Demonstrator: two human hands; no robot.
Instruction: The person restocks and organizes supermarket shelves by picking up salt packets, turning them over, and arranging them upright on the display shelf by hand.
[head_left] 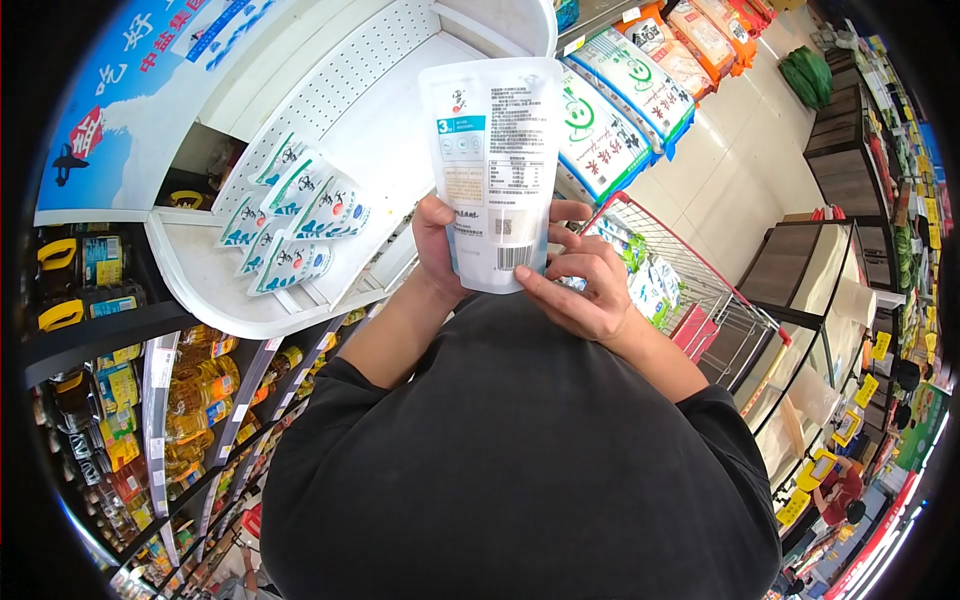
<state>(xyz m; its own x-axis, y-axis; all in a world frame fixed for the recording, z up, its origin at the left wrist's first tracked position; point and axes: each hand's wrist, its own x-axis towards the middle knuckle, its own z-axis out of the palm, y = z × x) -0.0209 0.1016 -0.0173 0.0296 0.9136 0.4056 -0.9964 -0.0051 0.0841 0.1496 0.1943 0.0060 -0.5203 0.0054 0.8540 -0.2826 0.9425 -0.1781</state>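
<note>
A white stand-up pouch (480,170) is upright in front of me, its printed back with small text, a table and a barcode turned my way. My left hand (440,248) grips its left edge, thumb at the front and the other fingers behind. At the lower right, my right hand (588,285) holds the pouch, one digit pressed beside the barcode. Several similar white and teal pouches (330,208) lie in the white display bin (400,85) to the left.
A shopping cart (700,265) with packages stands at my right. Rice bags (600,130) are stacked ahead. Shelves with oil bottles (200,390) line the left side, and a blue sign (110,120) backs the bin. Wooden shelving (850,150) is on the right.
</note>
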